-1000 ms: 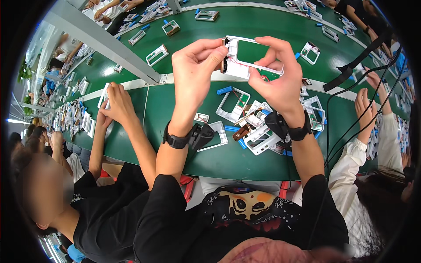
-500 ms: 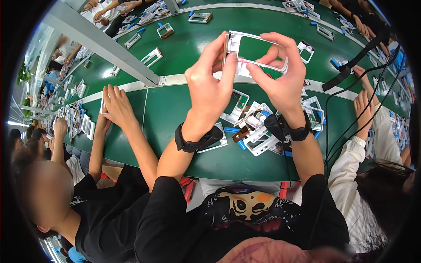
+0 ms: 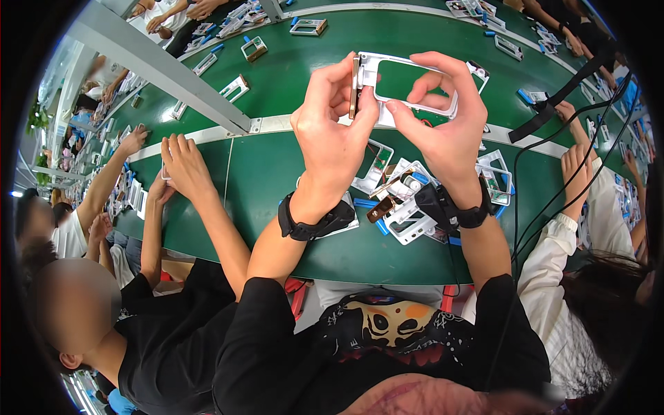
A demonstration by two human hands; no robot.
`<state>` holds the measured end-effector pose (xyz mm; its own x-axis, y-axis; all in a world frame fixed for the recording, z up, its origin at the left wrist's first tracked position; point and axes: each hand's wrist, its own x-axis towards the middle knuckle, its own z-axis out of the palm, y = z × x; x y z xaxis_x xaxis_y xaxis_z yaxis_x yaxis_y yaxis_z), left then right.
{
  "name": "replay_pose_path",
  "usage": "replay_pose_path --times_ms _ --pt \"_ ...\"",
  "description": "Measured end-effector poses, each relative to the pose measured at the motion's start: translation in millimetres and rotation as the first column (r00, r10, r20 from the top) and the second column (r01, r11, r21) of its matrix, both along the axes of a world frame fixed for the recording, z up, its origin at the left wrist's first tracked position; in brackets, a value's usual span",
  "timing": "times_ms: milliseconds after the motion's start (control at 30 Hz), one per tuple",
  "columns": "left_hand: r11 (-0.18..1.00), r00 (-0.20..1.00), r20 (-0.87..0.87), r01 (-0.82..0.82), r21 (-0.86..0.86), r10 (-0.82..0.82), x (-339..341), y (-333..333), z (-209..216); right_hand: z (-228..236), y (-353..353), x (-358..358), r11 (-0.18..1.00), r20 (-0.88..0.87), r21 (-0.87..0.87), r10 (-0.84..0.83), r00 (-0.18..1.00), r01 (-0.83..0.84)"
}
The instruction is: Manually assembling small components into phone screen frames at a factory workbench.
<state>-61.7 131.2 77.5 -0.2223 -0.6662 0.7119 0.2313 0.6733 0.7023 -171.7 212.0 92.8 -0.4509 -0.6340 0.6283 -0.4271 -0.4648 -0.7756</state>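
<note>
"What's the green surface (image 3: 259, 173) carrying?"
"A jumbled pile of white frames (image 3: 409, 237) is lying there."
"And the hands?"
"The left hand (image 3: 332, 135) and right hand (image 3: 456, 131) are holding one rectangular frame (image 3: 369, 75) up over the surface; each grip is clasping an end, the left touching a brown end strip (image 3: 355, 93)."

The shirt (image 3: 277, 346) is black and short-sleeved; the left sleeve (image 3: 259, 304) and right sleeve (image 3: 498, 297) are plain. The chest print (image 3: 392, 311) shows a cream and orange mask-like motif with dark openings, red marks beneath and pale scrawled lettering at either side. Each wrist carries a black band: the left band (image 3: 294, 225) and right band (image 3: 474, 216) bear dark, blocky modules. A thin dark cable (image 3: 453, 259) hangs below the right module (image 3: 432, 200).
</note>
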Motion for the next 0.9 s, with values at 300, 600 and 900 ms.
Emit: replay_pose_path --times_ms 300,600,900 --pt "0.999 0.997 0.073 0.006 -0.04 -0.003 -0.2 3.2 2.9 0.5 -1.6 1.8 0.994 0.016 0.049 -0.101 0.995 0.1" --pt "0.987 0.992 0.024 0.121 0.105 -0.124 -0.3 1.9 2.3 -8.6 -3.2 3.3 0.976 -0.124 0.042 -0.208 0.97 0.215" --pt "0.944 0.951 0.203 0.173 0.28 -0.234 -2.1 -18.2 -6.7 -14.4 -11.4 -18.1 0.971 -0.135 0.168 -0.149 0.98 0.171"
